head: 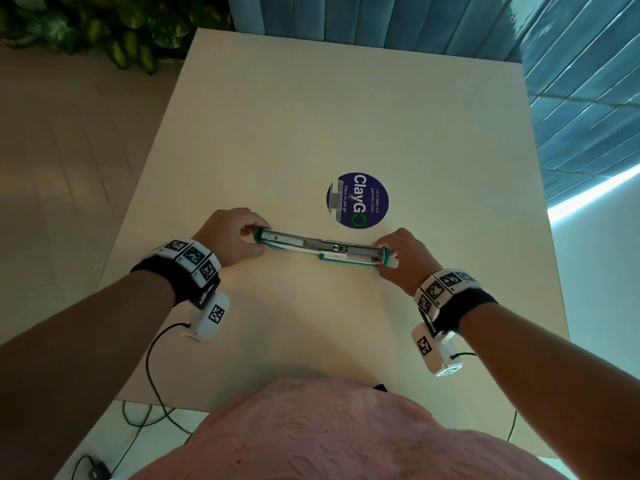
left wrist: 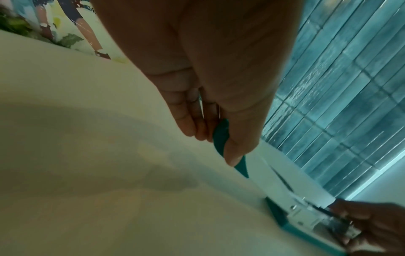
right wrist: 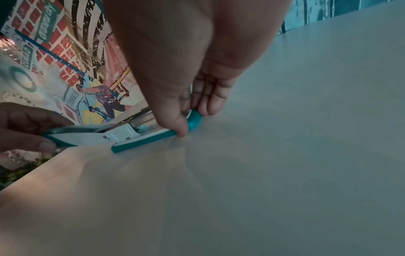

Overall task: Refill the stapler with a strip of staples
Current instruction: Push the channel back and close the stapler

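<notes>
A teal and white stapler lies swung fully open and flat across the middle of the table, its metal staple channel facing up. My left hand pinches the teal tip of the lid end between thumb and fingers. My right hand pinches the teal front end of the base, thumb pressed down at the table. In the right wrist view the white lid is raised a little above the base. No loose strip of staples shows in any view.
A round blue ClayGo sticker is on the beige table just beyond the stapler. A plant stands off the far left corner and teal panelled walls run behind and right. Cables hang off the near edge.
</notes>
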Motion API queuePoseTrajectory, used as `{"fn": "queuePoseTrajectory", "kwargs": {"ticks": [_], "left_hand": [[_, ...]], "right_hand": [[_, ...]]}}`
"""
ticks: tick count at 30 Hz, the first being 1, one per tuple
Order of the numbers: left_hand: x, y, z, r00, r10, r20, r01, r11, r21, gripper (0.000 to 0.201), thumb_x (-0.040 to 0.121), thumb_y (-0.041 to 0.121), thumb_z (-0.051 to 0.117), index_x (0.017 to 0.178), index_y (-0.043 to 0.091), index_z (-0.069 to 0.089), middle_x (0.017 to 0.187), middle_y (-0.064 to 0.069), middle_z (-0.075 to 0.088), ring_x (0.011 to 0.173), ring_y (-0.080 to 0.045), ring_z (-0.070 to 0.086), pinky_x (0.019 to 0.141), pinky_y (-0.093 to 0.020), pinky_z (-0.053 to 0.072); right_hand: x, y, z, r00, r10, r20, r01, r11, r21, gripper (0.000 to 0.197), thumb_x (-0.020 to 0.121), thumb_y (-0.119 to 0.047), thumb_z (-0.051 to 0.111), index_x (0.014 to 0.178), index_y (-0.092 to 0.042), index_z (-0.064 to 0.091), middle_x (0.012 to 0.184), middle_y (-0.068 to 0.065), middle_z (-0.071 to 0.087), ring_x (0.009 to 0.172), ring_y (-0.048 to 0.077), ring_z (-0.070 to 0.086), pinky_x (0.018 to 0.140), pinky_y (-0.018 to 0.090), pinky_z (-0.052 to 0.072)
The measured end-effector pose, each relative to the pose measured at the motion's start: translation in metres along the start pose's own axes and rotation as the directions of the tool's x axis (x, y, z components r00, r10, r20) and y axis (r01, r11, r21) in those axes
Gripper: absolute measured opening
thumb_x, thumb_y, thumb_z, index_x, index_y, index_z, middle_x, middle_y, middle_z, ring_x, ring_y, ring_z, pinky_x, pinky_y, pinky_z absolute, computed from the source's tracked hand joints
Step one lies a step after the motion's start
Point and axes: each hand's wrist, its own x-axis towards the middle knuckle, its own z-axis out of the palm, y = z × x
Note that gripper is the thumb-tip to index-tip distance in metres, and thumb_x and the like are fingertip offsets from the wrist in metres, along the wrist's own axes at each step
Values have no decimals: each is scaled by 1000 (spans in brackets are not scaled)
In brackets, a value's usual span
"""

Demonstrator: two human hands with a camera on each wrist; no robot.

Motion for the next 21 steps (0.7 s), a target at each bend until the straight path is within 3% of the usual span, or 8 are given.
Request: {"fn": "queuePoseTrajectory", "kwargs": {"ticks": [2,5,8,13,17,21], "left_hand": [[-2,9,-8,999,26,-29,-27,999,-44,34,66,10,76,95,25,66,92,-3,69,85,-12,62,82,-17,52],[-2,38,-15,991,120,-59,-127,984,-124,33,66,11,78,94,23,65,93,-1,69,87,-12,63,83,-14,51],[6,72,-3,963,266,-39,-268,954,-136,30,67,13,76,94,17,63,92,-2,67,85,-12,63,82,-21,52],[28,105,44,918,397,23,-395,916,-66,32,71,22,72,101,16,63,94,-4,65,87,-15,59,81,-31,51],[36,110,77,892,435,120,-439,898,13,34,77,22,69,109,14,62,102,-8,64,96,-21,56,84,-36,49],[41,110,84,894,427,133,-433,901,17,31,78,21,68,108,12,63,103,-9,65,98,-23,55,84,-34,47]], "right_hand": [[2,2,0,1000,6,7,-6,1000,10,40,69,-11,72,107,-13,59,101,4,52,84,15,50,80,28,45],[4,3,1,1000,2,20,-3,1000,9,41,70,-12,72,109,-12,58,103,5,51,85,15,49,79,25,42],[4,4,2,1000,-9,22,9,1000,3,41,72,-12,71,110,-11,57,107,8,52,88,15,48,83,28,45],[2,2,3,1000,-16,9,16,1000,18,37,72,-9,69,106,-11,57,106,11,52,94,24,53,89,37,48],[1,1,3,1000,-16,16,16,1000,16,35,74,-8,66,107,-9,57,107,13,52,96,26,52,87,32,43],[0,2,3,1000,-19,4,19,999,30,35,75,-7,65,109,-9,57,107,13,52,97,25,52,86,28,40]]}}
